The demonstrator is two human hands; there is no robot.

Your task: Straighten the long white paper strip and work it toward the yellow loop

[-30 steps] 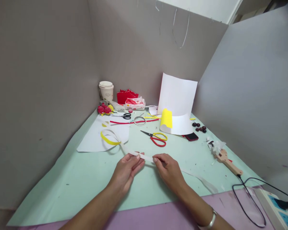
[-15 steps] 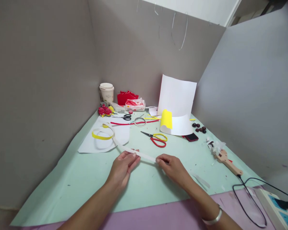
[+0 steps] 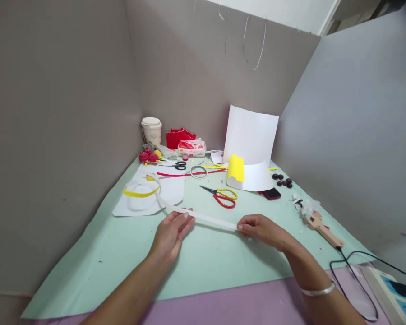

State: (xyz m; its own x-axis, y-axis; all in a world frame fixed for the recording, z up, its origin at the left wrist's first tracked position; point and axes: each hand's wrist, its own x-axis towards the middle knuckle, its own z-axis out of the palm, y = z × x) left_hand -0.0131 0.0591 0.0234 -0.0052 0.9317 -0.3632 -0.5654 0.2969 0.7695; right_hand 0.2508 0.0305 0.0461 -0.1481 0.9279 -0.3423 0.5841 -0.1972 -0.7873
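- Worked over a broad, pale green sheet; risked shifting everything by tugging its near edge.
- Saw a flat, white paper sheet at far left; judged likely to slide if brushed.
- Held a long, narrow, flexible white strip, stretched from a yellow-faced loop over that paper at left to the middle right; risked a crease or tear from too hard a pull.
- Pinched it under the thumb of a loosely spread left hand; risked slippage through light pressure.
- Pinched its visible right end in a nearly closed right hand; risked twisting through a turned wrist.
- Saw yellow-and-red-handled metal scissors just beyond; risked snagging on their tips.
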